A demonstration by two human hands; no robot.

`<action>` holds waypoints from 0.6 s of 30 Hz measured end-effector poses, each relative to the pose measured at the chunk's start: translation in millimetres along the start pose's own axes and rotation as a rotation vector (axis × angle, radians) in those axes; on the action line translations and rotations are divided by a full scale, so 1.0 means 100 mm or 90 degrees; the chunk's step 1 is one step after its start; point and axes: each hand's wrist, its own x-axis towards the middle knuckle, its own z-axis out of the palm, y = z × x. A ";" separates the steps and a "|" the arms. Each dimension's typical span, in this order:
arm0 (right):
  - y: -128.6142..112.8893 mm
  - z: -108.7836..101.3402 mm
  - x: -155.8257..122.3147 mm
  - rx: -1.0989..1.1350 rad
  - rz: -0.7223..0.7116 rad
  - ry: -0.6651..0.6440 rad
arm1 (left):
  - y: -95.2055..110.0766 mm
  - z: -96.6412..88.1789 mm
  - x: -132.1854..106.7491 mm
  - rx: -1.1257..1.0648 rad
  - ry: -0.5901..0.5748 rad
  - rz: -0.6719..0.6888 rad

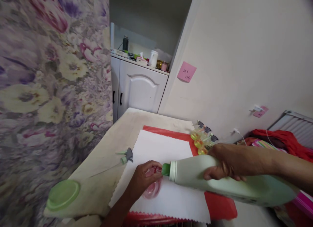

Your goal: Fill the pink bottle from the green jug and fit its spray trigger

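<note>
My right hand (pixel 225 163) grips a large pale green detergent bottle (pixel 193 171), tipped almost flat with its neck pointing left. Its green pouring spout (pixel 166 169) meets the mouth of a small pink see-through bottle (pixel 152 189). Around the neck of that pink bottle my left hand (pixel 144 178) is closed, above a white sheet (pixel 166 148). Whether liquid is running between the two cannot be made out. To the left lies a grey and green spray pump head (pixel 127 156) with its thin tube. A round green cap (pixel 63 193) rests at the table's near left corner.
Several small spray bottles with yellow liquid (pixel 201 140) stand at the table's right rear edge by the wall. Red paper (pixel 221 205) lies under the white sheet. A floral curtain (pixel 53 74) hangs on the left; a white cabinet (pixel 140 85) stands behind the table (pixel 105 148).
</note>
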 end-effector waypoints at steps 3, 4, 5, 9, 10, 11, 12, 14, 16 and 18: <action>0.01 0.00 0.01 0.000 0.001 -0.002 | 0.02 0.01 -0.01 0.002 0.002 -0.005; 0.02 0.00 0.01 -0.001 0.000 -0.003 | 0.02 0.01 -0.01 0.000 0.002 -0.006; 0.02 0.00 0.01 -0.001 0.000 -0.005 | 0.02 0.01 -0.01 -0.005 0.001 -0.007; 0.01 -0.01 0.01 0.001 -0.011 -0.002 | 0.00 0.01 -0.01 -0.031 -0.004 -0.009; 0.00 -0.01 0.01 0.000 -0.012 -0.001 | 0.00 0.01 -0.01 -0.030 -0.002 -0.008; -0.01 -0.01 0.00 -0.003 -0.011 -0.001 | -0.01 0.01 -0.01 -0.025 -0.001 -0.006; -0.02 -0.01 0.00 -0.006 -0.006 -0.003 | -0.01 0.01 -0.01 -0.021 0.000 -0.004; -0.04 -0.02 -0.01 -0.007 0.005 -0.009 | -0.01 0.00 0.00 -0.016 -0.001 0.000; -0.04 -0.02 -0.02 -0.008 0.012 -0.011 | -0.02 0.00 0.00 -0.014 -0.002 -0.002; -0.04 -0.01 -0.01 -0.004 0.012 -0.011 | -0.02 0.00 0.00 -0.012 -0.002 -0.005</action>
